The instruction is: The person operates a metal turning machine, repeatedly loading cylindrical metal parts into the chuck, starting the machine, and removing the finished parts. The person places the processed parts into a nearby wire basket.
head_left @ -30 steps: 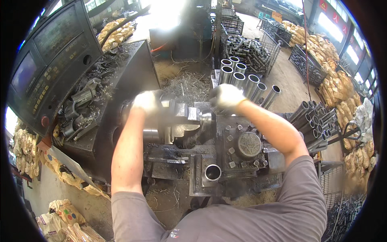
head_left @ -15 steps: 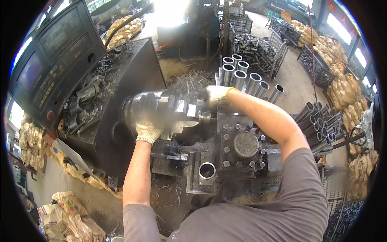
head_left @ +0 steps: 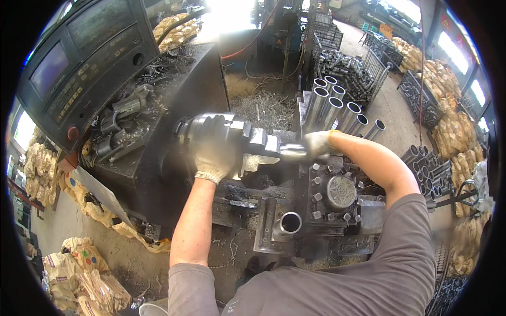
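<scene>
Since a second ago the left hand (head_left: 213, 158) has dropped from the top of the chuck (head_left: 211, 131) to its near face, and the chuck reads motion-blurred. The gloved fingers are curled against the chuck body; the exact grip is lost in blur. The right hand (head_left: 319, 143), also gloved, is wrapped closed around the steel tube (head_left: 292, 152) that sticks out of the chuck jaws toward the tool turret (head_left: 337, 192). The tube sits level, just above the turret's left edge. Another short tube (head_left: 289, 223) stands in a holder at the near edge of the lathe bed (head_left: 237, 197). Cut tubes (head_left: 337, 108) are stacked behind the right hand. The control panel (head_left: 79, 58) is at the far left.
</scene>
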The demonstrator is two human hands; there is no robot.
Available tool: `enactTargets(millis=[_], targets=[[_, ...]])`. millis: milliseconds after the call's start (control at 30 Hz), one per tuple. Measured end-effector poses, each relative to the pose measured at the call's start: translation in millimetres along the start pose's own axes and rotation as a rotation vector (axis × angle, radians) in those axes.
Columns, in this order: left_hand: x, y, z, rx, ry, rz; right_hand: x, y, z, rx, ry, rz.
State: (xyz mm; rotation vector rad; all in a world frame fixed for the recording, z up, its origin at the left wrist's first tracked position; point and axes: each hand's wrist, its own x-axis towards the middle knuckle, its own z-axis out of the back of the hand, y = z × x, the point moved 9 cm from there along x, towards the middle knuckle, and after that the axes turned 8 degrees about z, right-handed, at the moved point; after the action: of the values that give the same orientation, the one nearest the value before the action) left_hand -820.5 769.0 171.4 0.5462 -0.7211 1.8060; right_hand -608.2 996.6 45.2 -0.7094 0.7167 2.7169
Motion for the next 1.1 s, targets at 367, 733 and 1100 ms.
enactTargets(millis=[367, 733, 1100], targets=[[-103, -35, 50, -0.929, 0.288, 0.076, -206, 282, 15, -0.358, -1.075, -0.226], [-354, -71, -24, -1.651, 0.661, 1.445, -101, 226, -307, 0.729, -0.274, -0.361], [-355, -52, -1, -1.697, 0.676, 1.201, -170, 205, -261, 0.631, -0.853, -0.018]])
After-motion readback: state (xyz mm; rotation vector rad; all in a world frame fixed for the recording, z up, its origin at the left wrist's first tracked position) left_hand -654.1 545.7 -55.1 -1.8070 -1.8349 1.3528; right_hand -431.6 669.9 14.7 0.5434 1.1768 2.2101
